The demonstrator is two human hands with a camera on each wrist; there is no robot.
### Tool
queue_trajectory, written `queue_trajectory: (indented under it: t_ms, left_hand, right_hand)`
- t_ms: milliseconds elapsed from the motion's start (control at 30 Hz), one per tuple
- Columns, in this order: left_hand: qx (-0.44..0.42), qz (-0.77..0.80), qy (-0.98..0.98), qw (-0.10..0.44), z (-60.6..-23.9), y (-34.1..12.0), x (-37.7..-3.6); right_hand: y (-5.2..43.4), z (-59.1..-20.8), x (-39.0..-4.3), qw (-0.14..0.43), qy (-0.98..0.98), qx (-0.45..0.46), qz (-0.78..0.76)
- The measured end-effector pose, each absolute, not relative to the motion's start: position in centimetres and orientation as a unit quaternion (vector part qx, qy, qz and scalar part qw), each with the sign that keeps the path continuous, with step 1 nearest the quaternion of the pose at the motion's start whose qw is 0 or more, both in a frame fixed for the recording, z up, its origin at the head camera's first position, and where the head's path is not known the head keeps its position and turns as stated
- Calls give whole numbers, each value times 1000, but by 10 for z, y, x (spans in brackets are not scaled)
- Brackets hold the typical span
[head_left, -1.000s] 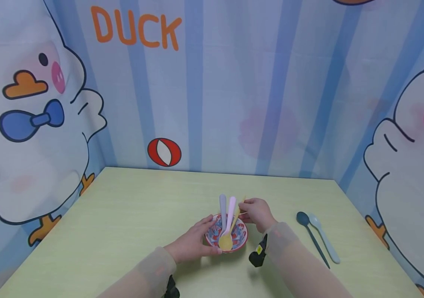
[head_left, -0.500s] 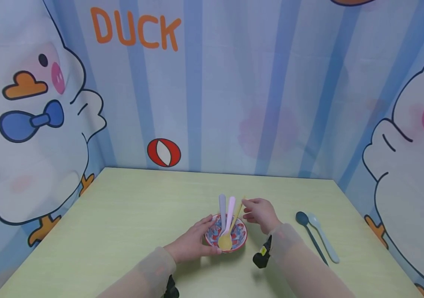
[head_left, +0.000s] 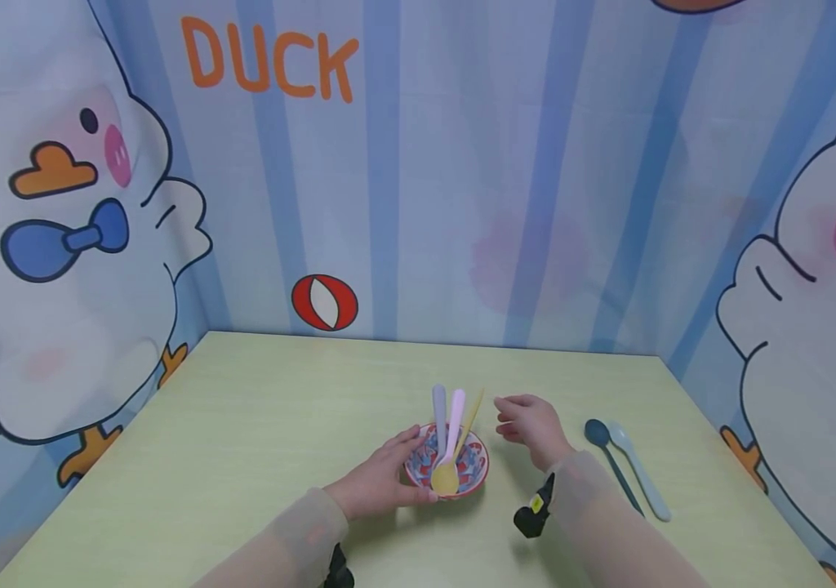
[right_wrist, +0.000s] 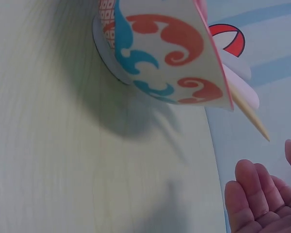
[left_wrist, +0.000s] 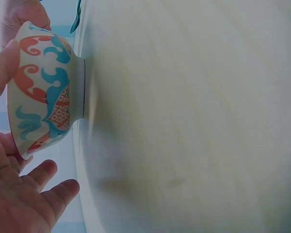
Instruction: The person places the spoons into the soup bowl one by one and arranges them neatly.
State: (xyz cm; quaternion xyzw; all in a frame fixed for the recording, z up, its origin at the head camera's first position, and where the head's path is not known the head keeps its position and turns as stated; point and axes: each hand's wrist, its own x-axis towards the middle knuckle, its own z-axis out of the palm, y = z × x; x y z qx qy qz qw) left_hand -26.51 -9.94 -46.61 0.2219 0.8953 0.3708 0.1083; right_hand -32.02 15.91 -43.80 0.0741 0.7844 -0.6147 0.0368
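Note:
A small bowl (head_left: 478, 469) with a red and blue pattern stands on the pale green table (head_left: 256, 425). Three spoons lean in it: a yellow spoon (head_left: 446, 480), a pink spoon (head_left: 455, 414) and a lilac spoon (head_left: 439, 406), handles pointing away from me. My left hand (head_left: 381, 474) cups the bowl's left side, thumb at its near rim; the left wrist view shows a finger on the bowl's wall (left_wrist: 43, 87). My right hand (head_left: 531, 421) hovers just right of the bowl with relaxed fingers (right_wrist: 257, 199), holding nothing, apart from the bowl (right_wrist: 160, 53).
A dark blue spoon (head_left: 611, 468) and a pale grey-blue spoon (head_left: 638, 476) lie side by side on the table at the right. Cartoon-duck curtains wall the table on the left, back and right.
My right hand has let go of the yellow spoon's handle and drawn off to the right. The left hand and the bowl have stayed put.

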Motion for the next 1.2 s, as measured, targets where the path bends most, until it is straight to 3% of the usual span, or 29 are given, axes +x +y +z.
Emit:
queue_trajectory:
  t_ms: [700, 1200]
  left_hand:
    - [222, 376, 893, 110, -466, -100, -266]
    - [225, 382, 890, 109, -466, -100, -265]
  right_hand:
    - [191, -452, -303, -1, 765, 95, -637]
    - [207, -458, -282, 9, 799, 80, -596]
